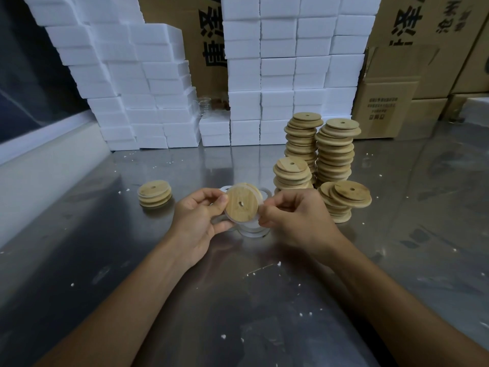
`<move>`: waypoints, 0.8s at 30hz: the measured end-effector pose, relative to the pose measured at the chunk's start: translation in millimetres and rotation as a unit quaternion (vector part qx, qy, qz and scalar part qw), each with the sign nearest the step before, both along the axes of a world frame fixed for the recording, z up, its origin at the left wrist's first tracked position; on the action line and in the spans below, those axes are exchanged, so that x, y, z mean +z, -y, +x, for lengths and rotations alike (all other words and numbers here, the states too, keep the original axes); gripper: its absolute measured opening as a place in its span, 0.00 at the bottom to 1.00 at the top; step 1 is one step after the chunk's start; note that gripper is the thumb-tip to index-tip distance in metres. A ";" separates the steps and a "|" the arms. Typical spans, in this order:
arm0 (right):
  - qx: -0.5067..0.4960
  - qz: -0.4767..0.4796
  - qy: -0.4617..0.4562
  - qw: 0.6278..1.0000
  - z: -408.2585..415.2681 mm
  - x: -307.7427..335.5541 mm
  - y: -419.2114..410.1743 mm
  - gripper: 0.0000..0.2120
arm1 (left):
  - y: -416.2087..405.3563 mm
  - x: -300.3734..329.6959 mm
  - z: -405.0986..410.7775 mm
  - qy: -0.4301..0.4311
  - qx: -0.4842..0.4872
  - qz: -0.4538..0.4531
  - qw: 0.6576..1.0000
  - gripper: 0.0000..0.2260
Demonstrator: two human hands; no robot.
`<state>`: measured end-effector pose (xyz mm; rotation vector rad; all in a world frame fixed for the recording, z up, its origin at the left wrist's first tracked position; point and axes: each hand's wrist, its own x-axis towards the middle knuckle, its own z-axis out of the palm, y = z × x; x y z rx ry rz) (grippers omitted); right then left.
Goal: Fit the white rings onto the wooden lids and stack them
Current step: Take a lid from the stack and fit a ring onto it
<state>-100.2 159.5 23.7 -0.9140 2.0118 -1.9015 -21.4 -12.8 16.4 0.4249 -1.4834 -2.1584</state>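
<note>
Wooden lids stand in four piles on the steel desk at right: two tall far stacks, a shorter one, and a leaning near one. A fifth small stack sits left. Left hand and right hand pinch one round lid with a centre hole, tilted upright, a white ring at its edge.
</note>
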 end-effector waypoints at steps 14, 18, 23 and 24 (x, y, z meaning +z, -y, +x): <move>0.029 -0.026 0.091 0.995 2.2 0.7 4.3 0.07 | -2.8 3.5 1.7 0.005 0.008 0.030 1.000 0.07; 0.003 -0.030 0.048 0.998 3.0 -2.3 5.5 0.04 | -7.2 6.5 0.9 -0.005 -0.006 0.065 0.998 0.07; 0.003 -0.046 0.091 0.995 3.6 -5.5 8.0 0.05 | -12.2 7.7 -0.8 -0.008 -0.010 0.059 0.998 0.06; 0.005 -0.053 0.104 0.993 3.6 -5.3 8.0 0.06 | -12.0 7.8 -0.3 -0.011 -0.012 0.052 0.999 0.06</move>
